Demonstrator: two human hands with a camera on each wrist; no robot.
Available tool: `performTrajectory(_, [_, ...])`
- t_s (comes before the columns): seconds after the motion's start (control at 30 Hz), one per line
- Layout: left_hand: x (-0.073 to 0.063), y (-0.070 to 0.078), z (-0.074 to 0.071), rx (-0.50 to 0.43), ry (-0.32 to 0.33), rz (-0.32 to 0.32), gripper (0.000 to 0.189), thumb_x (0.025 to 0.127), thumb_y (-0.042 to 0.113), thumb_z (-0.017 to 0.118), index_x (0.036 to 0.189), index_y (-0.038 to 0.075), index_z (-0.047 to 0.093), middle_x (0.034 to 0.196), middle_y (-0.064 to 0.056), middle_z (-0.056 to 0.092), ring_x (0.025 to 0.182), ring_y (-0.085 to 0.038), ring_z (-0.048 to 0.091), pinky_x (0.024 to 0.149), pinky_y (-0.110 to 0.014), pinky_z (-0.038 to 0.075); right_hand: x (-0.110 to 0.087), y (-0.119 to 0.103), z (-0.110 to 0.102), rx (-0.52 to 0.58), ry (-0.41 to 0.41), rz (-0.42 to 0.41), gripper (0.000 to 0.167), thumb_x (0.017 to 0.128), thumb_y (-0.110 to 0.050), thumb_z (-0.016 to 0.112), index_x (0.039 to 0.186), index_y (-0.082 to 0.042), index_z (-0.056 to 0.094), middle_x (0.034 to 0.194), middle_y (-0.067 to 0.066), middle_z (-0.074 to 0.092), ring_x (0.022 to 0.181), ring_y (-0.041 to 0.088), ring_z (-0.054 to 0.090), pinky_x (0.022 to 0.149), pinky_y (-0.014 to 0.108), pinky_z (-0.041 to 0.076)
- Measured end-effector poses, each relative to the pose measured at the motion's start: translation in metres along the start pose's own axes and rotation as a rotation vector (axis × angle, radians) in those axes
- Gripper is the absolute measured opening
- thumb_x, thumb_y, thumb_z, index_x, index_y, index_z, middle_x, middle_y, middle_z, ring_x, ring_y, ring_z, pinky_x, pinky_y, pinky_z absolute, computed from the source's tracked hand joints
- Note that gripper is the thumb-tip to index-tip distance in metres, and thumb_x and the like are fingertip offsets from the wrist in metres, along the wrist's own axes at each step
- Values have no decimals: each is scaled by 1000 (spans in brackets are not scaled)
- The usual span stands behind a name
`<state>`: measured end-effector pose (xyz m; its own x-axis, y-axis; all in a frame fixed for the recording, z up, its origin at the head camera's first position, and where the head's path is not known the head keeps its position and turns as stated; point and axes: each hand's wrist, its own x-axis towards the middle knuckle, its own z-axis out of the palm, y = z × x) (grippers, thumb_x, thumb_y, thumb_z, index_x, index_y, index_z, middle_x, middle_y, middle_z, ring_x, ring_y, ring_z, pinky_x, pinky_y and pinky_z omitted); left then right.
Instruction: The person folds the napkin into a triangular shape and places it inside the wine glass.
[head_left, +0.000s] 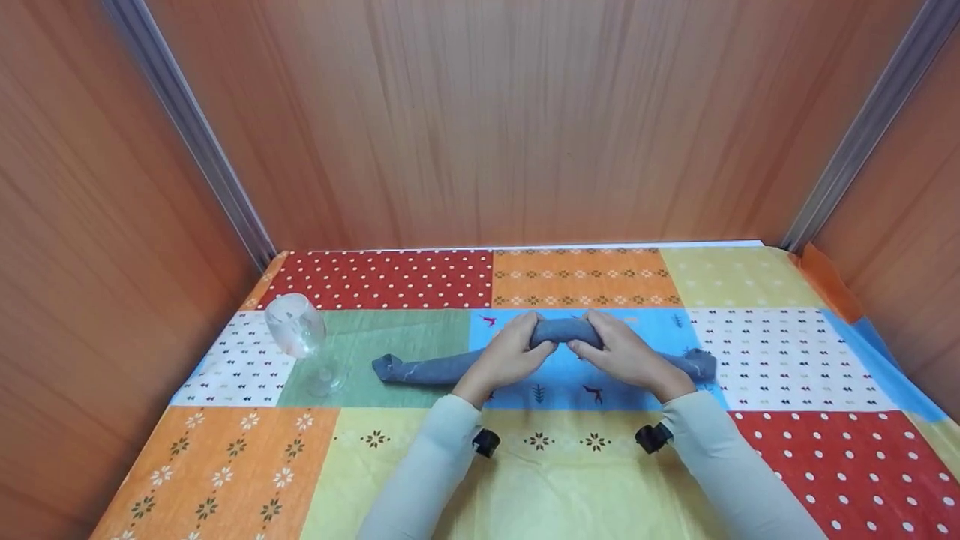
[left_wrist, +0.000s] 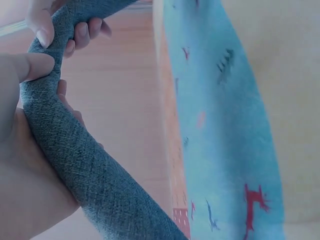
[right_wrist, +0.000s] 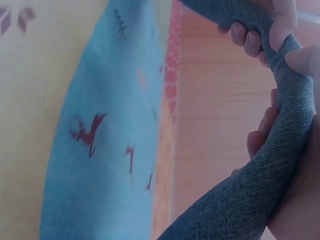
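A long roll of blue-grey cloth (head_left: 565,330) stretches sideways in front of me, its middle raised and bowed. My left hand (head_left: 516,350) grips it just left of the middle, with the thumb on the near side and the fingers curled round behind. On the other side of the middle my right hand (head_left: 621,352) grips it the same way. In the left wrist view the cloth roll (left_wrist: 95,165) bends between the two close-set hands. The right wrist view shows the fingers (right_wrist: 252,42) of the far hand wrapped round it. Both pointed ends of the roll hang lower, near the tabletop.
A clear stemmed wine glass (head_left: 297,326) stands to the left on the table. The patchwork-patterned tablecloth (head_left: 525,487) covers the tabletop. Wood-grain panels (head_left: 487,127) enclose the back and sides. A black wrist camera (head_left: 486,442) sits on each forearm.
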<state>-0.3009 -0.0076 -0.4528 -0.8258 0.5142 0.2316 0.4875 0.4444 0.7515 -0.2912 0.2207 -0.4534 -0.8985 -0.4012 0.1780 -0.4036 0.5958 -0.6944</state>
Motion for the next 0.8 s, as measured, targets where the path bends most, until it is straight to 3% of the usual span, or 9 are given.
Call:
performTrajectory(0.27, [-1, 16, -4, -237, 62, 25, 14, 101, 22, 56, 106, 10, 50, 91, -4, 44, 80, -18, 46, 70, -32, 38, -2, -20, -1, 133, 67, -17, 30, 103, -39, 56, 112, -12, 50, 97, 8, 55, 79, 20, 61, 72, 41, 49])
performTrajectory(0.6, [0, 44, -5, -496, 134, 33, 12, 103, 20, 54, 109, 10, 51, 85, -1, 44, 81, -16, 47, 74, -34, 38, -2, -43, -3, 261, 179, -132, 26, 104, -24, 54, 122, -6, 53, 103, 10, 58, 87, 26, 54, 78, 43, 42])
performTrajectory(0.8, [-2, 61, -4, -614, 177, 26, 12, 102, 15, 53, 112, 8, 51, 102, -5, 53, 96, -19, 51, 86, -38, 41, -5, -57, -3, 325, 233, -152, 27, 104, -20, 51, 124, -3, 51, 114, 9, 61, 100, 22, 59, 89, 47, 46])
